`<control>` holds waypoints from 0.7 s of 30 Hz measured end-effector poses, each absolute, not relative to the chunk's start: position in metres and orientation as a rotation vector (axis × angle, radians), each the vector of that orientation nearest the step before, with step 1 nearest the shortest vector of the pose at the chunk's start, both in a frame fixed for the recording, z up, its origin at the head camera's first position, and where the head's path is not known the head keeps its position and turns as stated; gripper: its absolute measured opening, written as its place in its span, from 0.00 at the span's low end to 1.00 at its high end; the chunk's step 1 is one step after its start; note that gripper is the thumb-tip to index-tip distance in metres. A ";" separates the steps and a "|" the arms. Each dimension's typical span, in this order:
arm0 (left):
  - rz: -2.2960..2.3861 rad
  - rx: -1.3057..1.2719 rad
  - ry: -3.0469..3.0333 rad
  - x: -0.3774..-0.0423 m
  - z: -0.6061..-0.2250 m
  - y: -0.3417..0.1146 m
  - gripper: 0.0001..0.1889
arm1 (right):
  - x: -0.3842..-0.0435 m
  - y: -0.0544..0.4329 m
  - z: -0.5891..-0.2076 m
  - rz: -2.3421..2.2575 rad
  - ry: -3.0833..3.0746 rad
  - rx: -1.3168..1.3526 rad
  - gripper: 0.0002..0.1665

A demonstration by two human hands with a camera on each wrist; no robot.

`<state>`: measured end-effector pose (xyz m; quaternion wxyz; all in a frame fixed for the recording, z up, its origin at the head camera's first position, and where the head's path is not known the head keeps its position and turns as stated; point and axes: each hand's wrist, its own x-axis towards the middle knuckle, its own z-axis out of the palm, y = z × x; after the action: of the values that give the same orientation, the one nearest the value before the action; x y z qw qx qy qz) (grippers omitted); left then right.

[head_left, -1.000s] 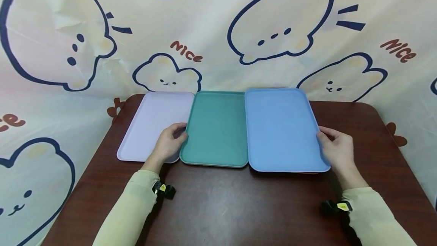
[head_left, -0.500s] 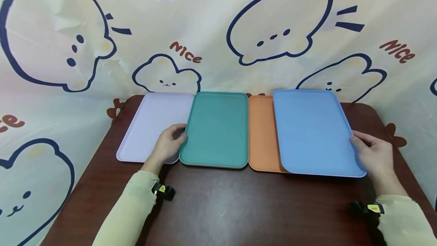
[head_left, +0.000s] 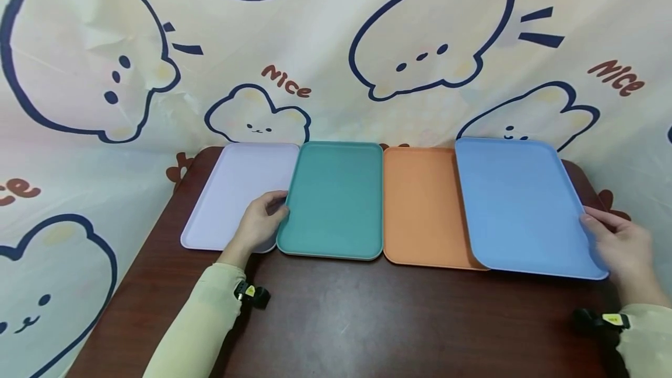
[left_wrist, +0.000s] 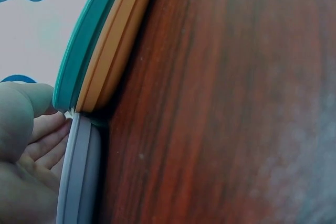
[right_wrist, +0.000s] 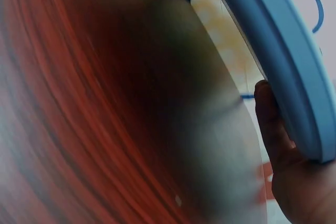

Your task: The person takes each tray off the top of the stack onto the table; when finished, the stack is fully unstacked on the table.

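Observation:
My left hand (head_left: 257,221) holds the left edge of a green tray (head_left: 335,200), its thumb and index finger at the rim. In the left wrist view an orange rim (left_wrist: 105,72) shows directly under the green one, and the lavender tray (left_wrist: 79,177) sits below the fingers. My right hand (head_left: 622,247) grips the right edge of a blue tray (head_left: 525,206). The right wrist view shows the blue tray's side and its underside raised off the table, with the thumb (right_wrist: 270,124) against it. The blue tray overlaps the right part of an orange tray (head_left: 422,209).
Left of the green tray lies the lavender tray (head_left: 238,191). All the trays stand in a row along the back of a dark brown wooden table (head_left: 341,319). Behind and beside it hangs a cartoon-printed cloth (head_left: 325,34).
My right hand has carried the blue tray to the right, uncovering much of the orange tray that lay under it. My left hand and the green and lavender trays have stayed put.

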<state>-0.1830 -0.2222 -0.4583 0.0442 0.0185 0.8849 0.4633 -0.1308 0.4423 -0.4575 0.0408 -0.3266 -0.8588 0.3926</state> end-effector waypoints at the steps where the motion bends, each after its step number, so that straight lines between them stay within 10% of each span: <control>1: 1.415 0.058 2.706 -0.183 -0.459 -0.223 0.24 | -0.130 0.446 -0.458 1.193 -2.631 -1.013 0.35; 21: 1.396 0.050 2.695 -0.183 -0.461 -0.224 0.24 | -0.128 0.502 -0.471 1.141 -2.722 -0.948 0.38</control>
<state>-0.1828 -0.2237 -0.4610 0.0530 0.0163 0.8866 0.4593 -0.1282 0.5019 -0.4706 0.0209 -0.3057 -0.8779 0.3679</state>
